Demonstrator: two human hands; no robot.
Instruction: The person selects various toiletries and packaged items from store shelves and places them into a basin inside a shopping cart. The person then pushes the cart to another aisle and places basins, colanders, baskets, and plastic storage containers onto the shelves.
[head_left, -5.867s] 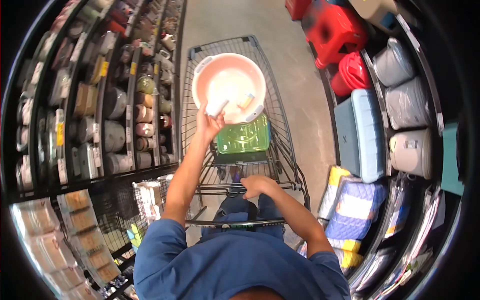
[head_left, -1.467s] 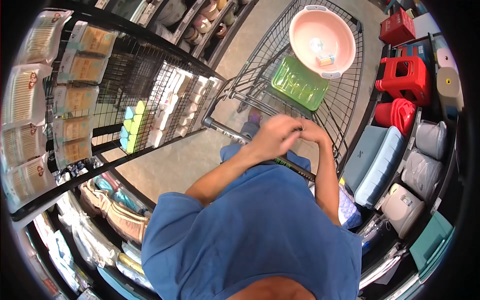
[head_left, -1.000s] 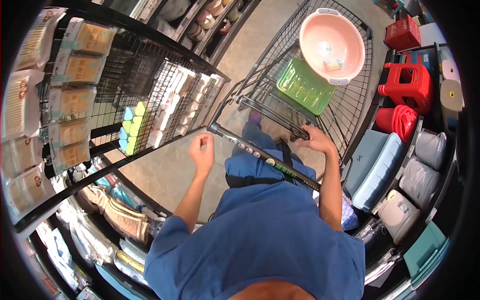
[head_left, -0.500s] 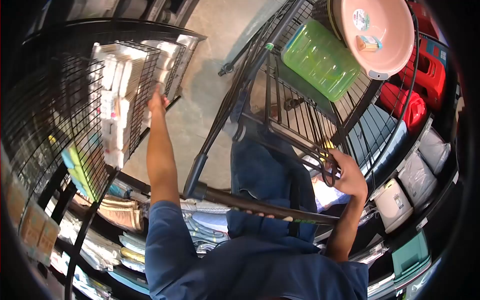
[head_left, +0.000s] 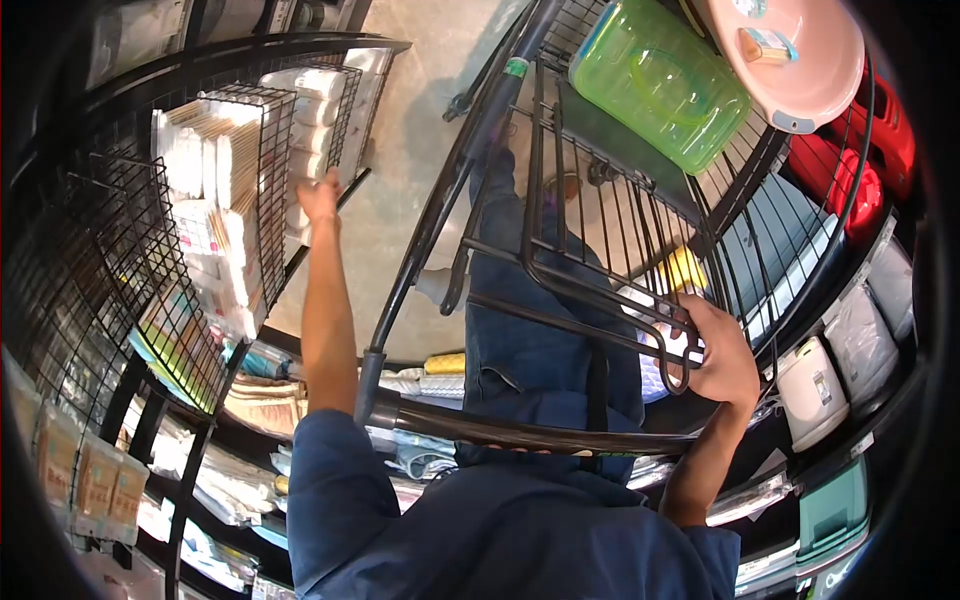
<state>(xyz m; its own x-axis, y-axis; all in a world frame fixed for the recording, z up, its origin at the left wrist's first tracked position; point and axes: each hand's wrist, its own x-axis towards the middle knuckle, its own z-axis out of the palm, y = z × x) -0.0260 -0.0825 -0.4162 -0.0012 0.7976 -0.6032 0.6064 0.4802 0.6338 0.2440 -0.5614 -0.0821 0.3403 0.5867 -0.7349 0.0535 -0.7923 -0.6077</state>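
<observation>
My left arm reaches out to the wire rack at the left, and my left hand (head_left: 320, 200) is at a column of white wrapped packs (head_left: 311, 125). Its thumb and fingers look apart; some fingertips are hard to make out against the packs. Closer to me in the rack are stacked white packets (head_left: 215, 170). My right hand (head_left: 715, 350) is closed around the black wire flap (head_left: 610, 290) of a shopping cart. A green lidded plastic box (head_left: 660, 85) and a pink basin (head_left: 815, 60), with a small labelled item (head_left: 768, 46) inside, ride in the cart.
The cart's handle bar (head_left: 520, 428) crosses in front of my body. Shelves with folded textiles (head_left: 265, 405) run behind me. On the right are red plastic goods (head_left: 885, 130), a white bin (head_left: 812, 395) and a teal container (head_left: 832, 510). Concrete floor (head_left: 400, 250) lies between rack and cart.
My left hand has shifted slightly along the white packs. The view has moved, so the cart's box and basin appear higher and further right. My right hand keeps its hold on the flap.
</observation>
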